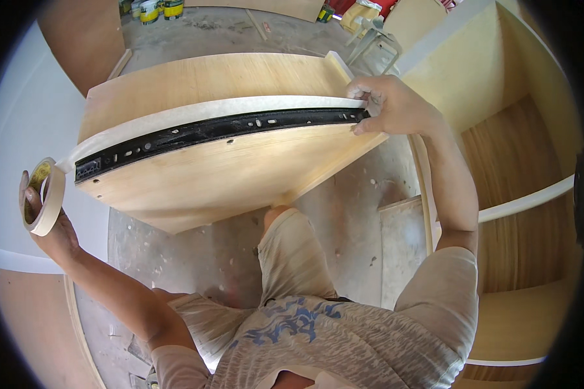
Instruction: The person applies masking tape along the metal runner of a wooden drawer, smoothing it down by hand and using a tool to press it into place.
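A pale wooden drawer (240,175) is tilted in front of me, its side panel facing up toward me. Along that side's edge runs a black metal drawer slide (194,133), with a strip of whitish masking tape (220,106) beside it. My left hand (50,223) grips a roll of masking tape (57,198) at the drawer's left end, fingers through its core. The tape reaches from the roll to the drawer's left corner. At the right end, my right hand (396,104) pinches the tape and drawer edge between thumb and fingers, beside the slide's end.
An open wooden cabinet (512,214) with shelves stands at my right. White and brown panels (19,194) rise at my left. Paint cans (150,11) and a grey stool (377,48) stand on the dusty floor (344,220) farther away. My knee is just under the drawer.
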A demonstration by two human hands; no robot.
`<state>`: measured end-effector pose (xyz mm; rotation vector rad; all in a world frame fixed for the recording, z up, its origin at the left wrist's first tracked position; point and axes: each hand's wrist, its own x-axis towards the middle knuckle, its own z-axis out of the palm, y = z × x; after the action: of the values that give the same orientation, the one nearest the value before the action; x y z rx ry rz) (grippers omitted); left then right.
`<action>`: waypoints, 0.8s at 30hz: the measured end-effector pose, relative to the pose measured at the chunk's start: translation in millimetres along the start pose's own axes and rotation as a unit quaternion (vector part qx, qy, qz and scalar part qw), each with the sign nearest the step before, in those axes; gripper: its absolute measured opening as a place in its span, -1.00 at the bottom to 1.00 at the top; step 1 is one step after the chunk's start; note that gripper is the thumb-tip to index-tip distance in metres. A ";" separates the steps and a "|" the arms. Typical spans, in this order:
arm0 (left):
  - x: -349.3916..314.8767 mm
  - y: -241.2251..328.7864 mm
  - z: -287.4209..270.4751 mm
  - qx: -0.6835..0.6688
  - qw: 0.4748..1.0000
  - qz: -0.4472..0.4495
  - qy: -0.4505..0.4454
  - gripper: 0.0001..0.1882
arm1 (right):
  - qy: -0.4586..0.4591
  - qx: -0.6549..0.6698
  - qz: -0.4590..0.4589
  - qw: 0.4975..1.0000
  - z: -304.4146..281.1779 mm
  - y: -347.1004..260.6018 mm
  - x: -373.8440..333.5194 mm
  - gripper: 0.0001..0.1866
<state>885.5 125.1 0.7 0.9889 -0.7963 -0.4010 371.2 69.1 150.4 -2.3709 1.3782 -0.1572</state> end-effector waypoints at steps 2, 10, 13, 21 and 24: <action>0.1 -1.0 -1.9 0.005 1.000 0.000 -0.005 -0.46 | 0.012 0.029 -0.001 0.999 1.6 6.0 -2.2 -0.56; -2.2 0.4 0.9 0.024 1.000 0.012 0.013 -0.44 | 0.021 0.085 -0.049 0.995 7.5 -6.1 13.0 -0.53; -4.1 2.9 -1.0 0.032 0.999 0.006 0.013 -0.46 | 0.029 0.085 -0.127 0.988 23.6 -28.1 34.9 -0.59; -21.8 11.5 9.3 0.019 1.000 -0.001 0.007 -0.49 | -0.077 0.110 -0.135 0.982 53.8 -131.8 96.8 -0.51; -28.7 24.6 17.8 0.014 0.999 0.009 0.038 -0.61 | -0.087 0.094 -0.173 0.977 68.7 -167.8 119.8 -0.49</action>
<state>852.2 145.3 15.5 1.0170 -0.7441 -0.3347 588.1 59.4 140.6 -2.3800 0.8255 -0.1620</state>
